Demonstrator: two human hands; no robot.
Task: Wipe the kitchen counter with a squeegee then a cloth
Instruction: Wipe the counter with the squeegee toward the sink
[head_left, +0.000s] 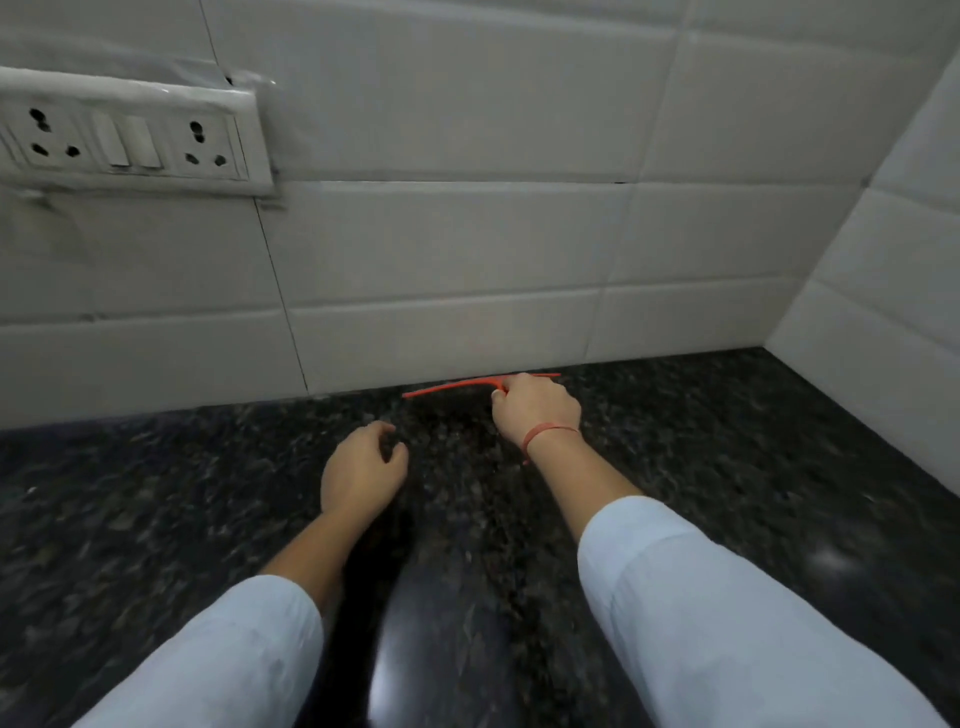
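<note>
Thin orange-red plastic squeegee (451, 387): blade lies long-ways on the dark speckled granite counter (727, 467), right at the foot of the white tiled back wall (467, 234) and running parallel to it. The blade end farther from the corner shows clearly; the other end peeks out past the knuckles.

Right hand (535, 410): fingers curled tight round the squeegee's middle, thumb tucked at the near side. Knuckles point at the wall, wrist low, forearm stretched out long from the pale blue sleeve (727, 597). Orange thread band (548, 432) on the wrist.

Judgement: squeegee stroke is at its start line. To do it well, keep the blade edge flat and fully pressed down, tilt the handle slightly toward the body, and draw straight away from the wall in one even pull.

Left hand (361, 470): nearer the body, farther off the wall, fingers loosely bent, holding nothing. Contact with the counter unclear.

Cloth: not in view. White socket-and-switch plate (124, 137) is mounted high on the wall.
</note>
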